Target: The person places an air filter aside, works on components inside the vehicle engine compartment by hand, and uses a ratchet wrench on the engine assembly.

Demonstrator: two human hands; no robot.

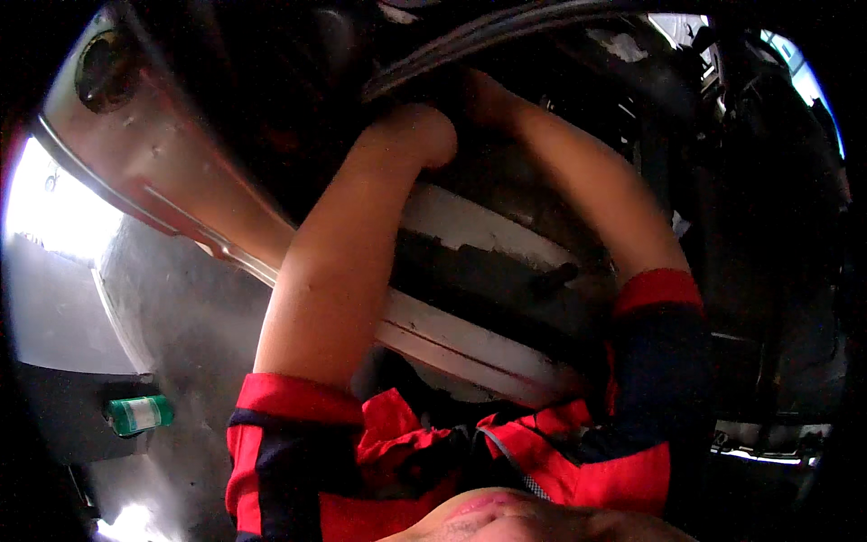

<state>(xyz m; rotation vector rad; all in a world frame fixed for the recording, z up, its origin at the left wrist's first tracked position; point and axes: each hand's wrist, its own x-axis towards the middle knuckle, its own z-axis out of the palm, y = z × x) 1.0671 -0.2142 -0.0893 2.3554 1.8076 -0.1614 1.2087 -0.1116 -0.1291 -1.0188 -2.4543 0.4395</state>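
a green, pale-banded container [138,414] lies on a dark surface [59,397].

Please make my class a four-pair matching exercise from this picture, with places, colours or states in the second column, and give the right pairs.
Column one
1. Sleeve cuffs
2. Item with a pale band
3. Left hand and right hand
4. Round dark patch

Column two
A. Fingers hidden in darkness
B. Upper left, on a metal panel
C. Red
D. Green, lower left

Right pairs: 1-C, 2-D, 3-A, 4-B

left hand [432,131], right hand [485,96] partly in darkness
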